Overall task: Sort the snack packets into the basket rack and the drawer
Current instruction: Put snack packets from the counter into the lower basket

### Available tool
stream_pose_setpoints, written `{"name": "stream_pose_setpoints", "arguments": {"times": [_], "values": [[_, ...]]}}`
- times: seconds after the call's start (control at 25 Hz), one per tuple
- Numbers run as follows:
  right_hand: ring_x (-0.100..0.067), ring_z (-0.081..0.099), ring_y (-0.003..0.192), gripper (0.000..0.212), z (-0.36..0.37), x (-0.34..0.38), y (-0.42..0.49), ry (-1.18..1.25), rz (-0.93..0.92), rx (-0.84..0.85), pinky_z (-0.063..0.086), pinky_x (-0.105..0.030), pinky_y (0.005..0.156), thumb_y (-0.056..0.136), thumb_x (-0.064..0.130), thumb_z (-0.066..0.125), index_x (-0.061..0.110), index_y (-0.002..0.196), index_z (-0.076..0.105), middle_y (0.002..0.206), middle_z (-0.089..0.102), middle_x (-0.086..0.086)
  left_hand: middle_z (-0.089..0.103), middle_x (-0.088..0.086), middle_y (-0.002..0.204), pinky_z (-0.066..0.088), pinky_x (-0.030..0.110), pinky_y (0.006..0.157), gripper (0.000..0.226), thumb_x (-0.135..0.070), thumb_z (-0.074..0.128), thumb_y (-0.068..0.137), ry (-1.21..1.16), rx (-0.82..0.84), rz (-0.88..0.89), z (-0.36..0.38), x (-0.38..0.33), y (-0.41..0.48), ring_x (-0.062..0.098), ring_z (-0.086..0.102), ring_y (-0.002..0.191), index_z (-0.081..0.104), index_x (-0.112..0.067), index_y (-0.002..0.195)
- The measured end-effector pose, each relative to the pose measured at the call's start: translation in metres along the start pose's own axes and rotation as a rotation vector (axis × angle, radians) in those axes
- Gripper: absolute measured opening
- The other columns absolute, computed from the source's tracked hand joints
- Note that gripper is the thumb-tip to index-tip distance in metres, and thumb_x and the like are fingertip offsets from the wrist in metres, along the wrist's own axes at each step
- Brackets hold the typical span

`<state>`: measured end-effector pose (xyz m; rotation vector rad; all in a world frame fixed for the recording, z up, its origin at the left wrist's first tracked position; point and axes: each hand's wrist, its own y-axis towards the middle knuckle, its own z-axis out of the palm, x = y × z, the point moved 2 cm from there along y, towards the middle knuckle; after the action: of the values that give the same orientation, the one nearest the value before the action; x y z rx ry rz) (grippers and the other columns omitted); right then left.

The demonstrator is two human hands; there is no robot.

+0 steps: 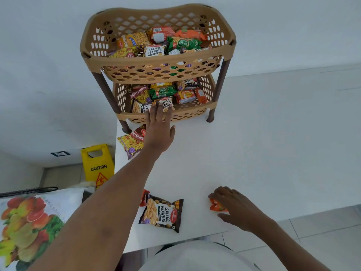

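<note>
Perforated tan plastic basket rack (156,61), glossy foil packets (161,215), matt white table (273,143)

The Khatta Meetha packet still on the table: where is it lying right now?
In the head view, the Khatta Meetha packet lies at the table's left edge, just in front of the basket rack's front-left leg, partly under the outstretched left hand.

Yellow caution sign (98,165) on floor, left of white table (273,153); fruit-printed bag (33,222) lower left.
</note>
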<state>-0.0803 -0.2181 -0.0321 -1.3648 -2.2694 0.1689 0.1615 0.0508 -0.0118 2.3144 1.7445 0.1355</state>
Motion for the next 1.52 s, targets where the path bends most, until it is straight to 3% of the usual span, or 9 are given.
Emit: {"name": "stream_pose_setpoints", "arguments": {"times": [0.32, 0.48, 0.68, 0.84, 1.0, 1.12, 1.28, 1.4, 1.52], "values": [[-0.015, 0.066, 0.113, 0.045, -0.096, 0.001, 0.089, 0.383, 0.053, -0.408, 0.055, -0.032, 0.097, 0.094, 0.026, 0.075, 0.018, 0.136, 0.06, 0.129, 0.059, 0.002, 0.028, 0.021, 0.168, 0.018, 0.064, 0.129, 0.077, -0.045, 0.054, 0.101, -0.017, -0.045, -0.002, 0.008, 0.001, -0.001, 0.048, 0.021, 0.157, 0.022, -0.018, 0.166], [-0.026, 0.059, 0.124, 0.044, -0.181, 0.006, 0.168, 0.215, 0.011, -0.665, 0.053, -0.04, 0.095, 0.097, 0.027, 0.069, 0.021, 0.139, 0.058, 0.135, 0.063, -0.004, 0.027, 0.022, 0.168, 0.018, 0.064, 0.129, 0.079, -0.047, 0.053, 0.101, -0.024, -0.058, -0.01, 0.011, 0.0, -0.001, 0.047, 0.02, 0.158, 0.02, -0.019, 0.167], [-0.031, 0.055, 0.133, 0.047, -0.239, -0.007, 0.263, 0.031, 0.074, -0.471, 0.047, -0.042, 0.111, 0.089, 0.006, 0.075, 0.01, 0.135, 0.064, 0.14, 0.062, -0.012, 0.029, 0.018, 0.168, 0.018, 0.062, 0.13, 0.079, -0.05, 0.053, 0.099, -0.039, -0.085, -0.01, 0.015, 0.003, 0.001, 0.044, 0.019, 0.16, 0.022, -0.022, 0.166], [-0.019, 0.059, 0.097, 0.016, -0.241, -0.022, 0.303, -0.148, 0.108, -0.181, 0.044, -0.003, 0.075, 0.1, 0.001, 0.055, 0.01, 0.111, 0.062, 0.127, 0.061, -0.014, 0.028, 0.017, 0.169, 0.018, 0.062, 0.13, 0.078, -0.051, 0.05, 0.099, -0.055, -0.101, -0.011, 0.021, 0.004, 0.001, 0.042, 0.017, 0.161, 0.022, -0.023, 0.166], [-0.02, 0.058, 0.097, 0.016, -0.24, -0.021, 0.32, -0.077, 0.146, -0.056, 0.049, -0.015, 0.073, 0.099, -0.004, 0.053, 0.011, 0.095, 0.057, 0.127, 0.058, -0.014, 0.026, 0.016, 0.17, 0.02, 0.063, 0.129, 0.077, -0.051, 0.052, 0.099, -0.06, -0.091, -0.022, 0.025, 0.005, 0.002, 0.042, 0.015, 0.161, 0.025, -0.023, 0.166], [-0.034, 0.058, 0.117, 0.018, -0.248, -0.018, 0.318, -0.049, 0.161, -0.05, 0.038, -0.019, 0.062, 0.106, 0.015, 0.044, 0.022, 0.093, 0.054, 0.137, 0.059, -0.021, 0.028, 0.015, 0.17, 0.022, 0.063, 0.128, 0.078, -0.051, 0.054, 0.098, -0.065, -0.07, -0.027, 0.023, 0.004, 0.001, 0.042, 0.016, 0.161, 0.026, -0.023, 0.165], [-0.039, 0.051, 0.139, 0.035, -0.245, -0.029, 0.311, -0.035, 0.267, -0.103, 0.04, -0.025, 0.07, 0.1, 0.011, 0.044, -0.005, 0.128, 0.057, 0.149, 0.052, -0.026, 0.028, 0.016, 0.169, 0.019, 0.062, 0.13, 0.08, -0.049, 0.058, 0.096, -0.054, -0.021, -0.026, 0.016, 0.003, 0.001, 0.042, 0.017, 0.161, 0.026, -0.023, 0.165], [-0.037, 0.066, 0.117, 0.024, -0.241, -0.03, 0.289, -0.016, 0.308, -0.209, 0.054, -0.033, 0.082, 0.097, 0.002, 0.054, 0.001, 0.118, 0.065, 0.136, 0.063, -0.022, 0.027, 0.017, 0.171, 0.016, 0.063, 0.13, 0.081, -0.048, 0.06, 0.097, -0.034, 0.022, -0.04, 0.008, 0.0, 0.0, 0.044, 0.016, 0.161, 0.024, -0.023, 0.165], [-0.031, 0.07, 0.1, 0.016, -0.226, -0.023, 0.261, -0.051, 0.242, -0.414, 0.061, -0.044, 0.084, 0.102, 0.014, 0.054, 0.012, 0.105, 0.07, 0.113, 0.07, -0.01, 0.016, 0.017, 0.175, 0.013, 0.062, 0.131, 0.081, -0.044, 0.058, 0.101, -0.026, 0.062, -0.062, -0.001, -0.005, -0.002, 0.042, 0.007, 0.163, 0.018, -0.023, 0.168]]}}
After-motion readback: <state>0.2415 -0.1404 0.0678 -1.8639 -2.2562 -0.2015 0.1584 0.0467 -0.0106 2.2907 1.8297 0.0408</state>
